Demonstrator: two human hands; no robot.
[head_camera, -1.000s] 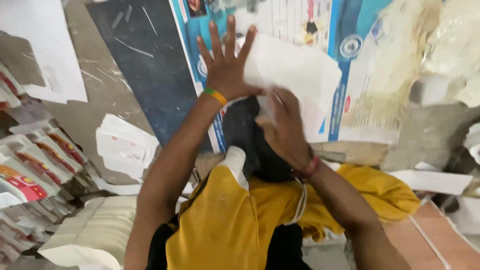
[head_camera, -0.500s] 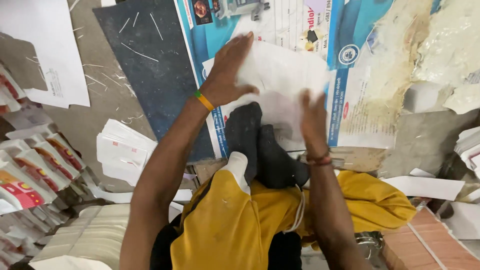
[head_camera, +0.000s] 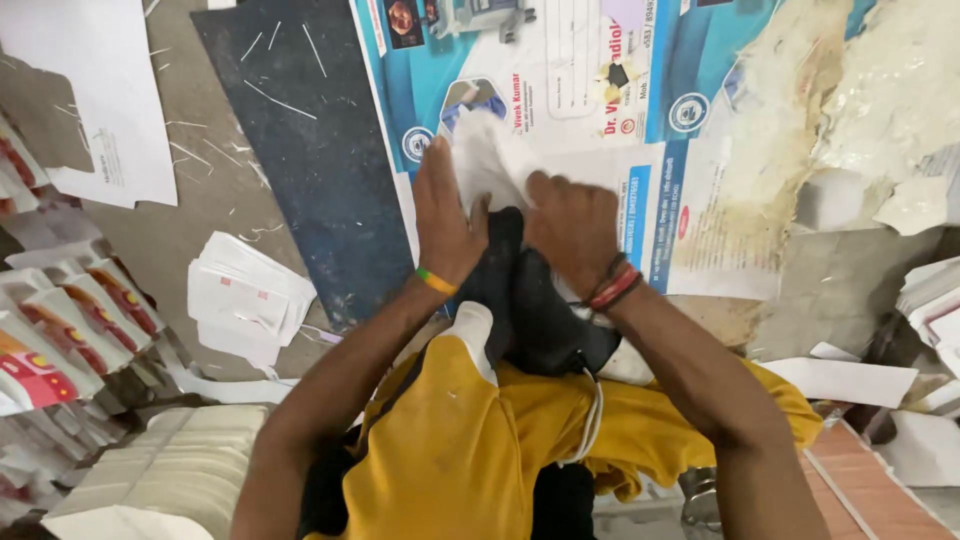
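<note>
On the floor ahead of the seated person: left hand (head_camera: 447, 222), green-and-yellow band at the wrist, fingers extended and pressed flat on a folded white paper (head_camera: 482, 158); right hand (head_camera: 572, 230), red threads at the wrist, fingers curled over the same paper's near edge, which lies on a blue-and-white printed sheet (head_camera: 560, 90). Beside that sheet, a dark blue mat (head_camera: 310, 150); further left, a small stack of white envelopes (head_camera: 245, 300), fanned red-and-white printed packets (head_camera: 60, 320), and yellow fabric (head_camera: 470, 450) over the lap.
</note>
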